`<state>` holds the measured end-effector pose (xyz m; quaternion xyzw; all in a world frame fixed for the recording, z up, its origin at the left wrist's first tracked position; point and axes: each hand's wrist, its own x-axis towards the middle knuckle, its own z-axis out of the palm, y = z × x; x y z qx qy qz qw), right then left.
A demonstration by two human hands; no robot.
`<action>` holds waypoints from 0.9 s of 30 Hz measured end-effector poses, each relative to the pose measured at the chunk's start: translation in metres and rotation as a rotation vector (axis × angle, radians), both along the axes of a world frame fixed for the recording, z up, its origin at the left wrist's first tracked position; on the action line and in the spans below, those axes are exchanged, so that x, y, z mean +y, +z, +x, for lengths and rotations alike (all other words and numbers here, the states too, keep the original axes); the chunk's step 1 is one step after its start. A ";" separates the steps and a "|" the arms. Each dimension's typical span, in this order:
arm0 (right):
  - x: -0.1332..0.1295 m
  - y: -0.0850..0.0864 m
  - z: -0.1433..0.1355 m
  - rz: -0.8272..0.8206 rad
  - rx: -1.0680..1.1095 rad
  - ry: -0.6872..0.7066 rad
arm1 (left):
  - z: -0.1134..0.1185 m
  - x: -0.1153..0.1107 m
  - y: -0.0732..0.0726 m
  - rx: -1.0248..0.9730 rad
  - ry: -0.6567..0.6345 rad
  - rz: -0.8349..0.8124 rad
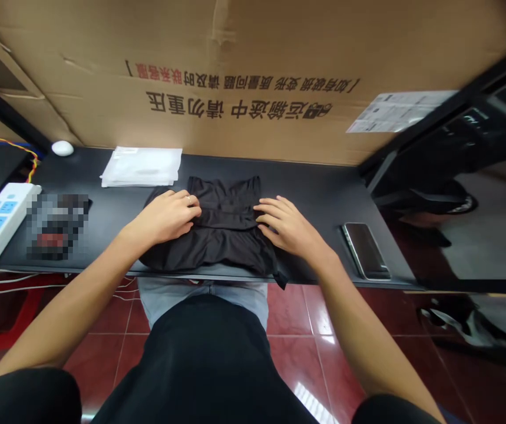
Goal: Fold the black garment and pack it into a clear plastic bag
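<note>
A black garment [224, 235] of thin, wrinkled fabric lies partly folded on the dark tabletop, with a narrow band of cloth standing out at its far side. My left hand [171, 217] rests on its left part, fingers curled together over the fabric and a ring on one finger. At the opposite edge, my right hand [283, 224] touches the cloth with its fingertips, the fingers spread apart. One corner of the garment hangs over the near table edge. The kind of garment cannot be made out.
White plastic packets [142, 166] lie behind the garment. A white power strip [3, 221] and a blurred-out item [58, 227] are at left, near a white rounded object [62, 148]. A phone [366, 250] lies at right. A large cardboard sheet [253, 47] stands behind the table.
</note>
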<state>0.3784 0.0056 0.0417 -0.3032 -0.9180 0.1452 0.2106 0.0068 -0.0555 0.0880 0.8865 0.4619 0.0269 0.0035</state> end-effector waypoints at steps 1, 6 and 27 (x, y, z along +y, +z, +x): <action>0.001 0.001 -0.001 0.028 -0.011 -0.004 | 0.003 0.001 0.000 0.030 0.015 0.002; 0.027 0.010 -0.012 0.021 0.150 -0.207 | 0.002 0.022 0.012 -0.057 0.169 0.011; -0.048 -0.010 -0.029 -0.166 -0.146 -0.046 | -0.004 -0.087 -0.053 -0.149 0.418 0.033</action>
